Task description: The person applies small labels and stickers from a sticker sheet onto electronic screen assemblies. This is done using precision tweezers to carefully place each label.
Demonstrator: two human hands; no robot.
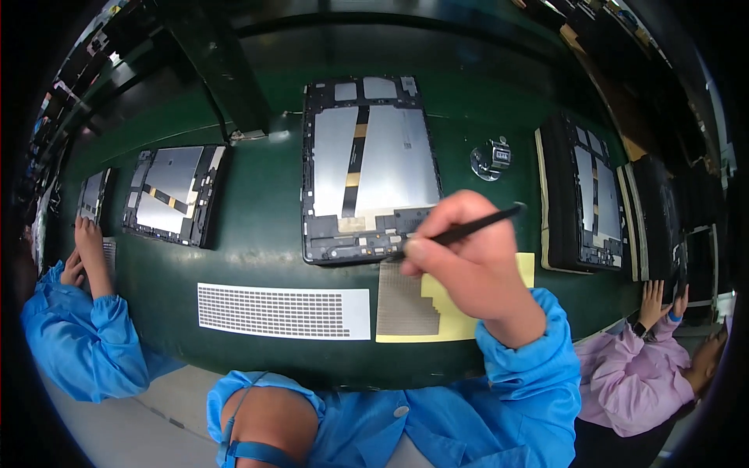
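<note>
One thin black tool (484, 225) in the right hand (468, 261), pinched tight between thumb and fingers, slanting down to the left. Tip close to the near edge of a big open tablet (398, 168); hard to tell if touching or just above. As for the left hand, out of sight past the bottom; cannot tell its grip. Just a bare left arm (269, 417) in view, below a pushed-up blue sleeve, with a blue band (265, 452) around it.

Lying flat in the middle of a green table (257, 265): the open tablet, insides up, silver with a black rim. Down its middle, a black and gold strip (357, 148). Near and to the left, a white sheet (356, 316) with rows of little dark boxes. Just right of that, partly below the right hand, a yellow sheet (460, 324) with a brown patch (407, 304) of tiny squares, stepped like stairs on its right side.

To the right of the open tablet, a small shiny counter (491, 158). Farther right, a second tablet (599, 195) on a thick black block (555, 195). Past that, a co-worker's hands (650, 306) and pink sleeves (624, 374). To the left, a third tablet (173, 183). At the far left, another co-worker's blue sleeve (86, 343).
</note>
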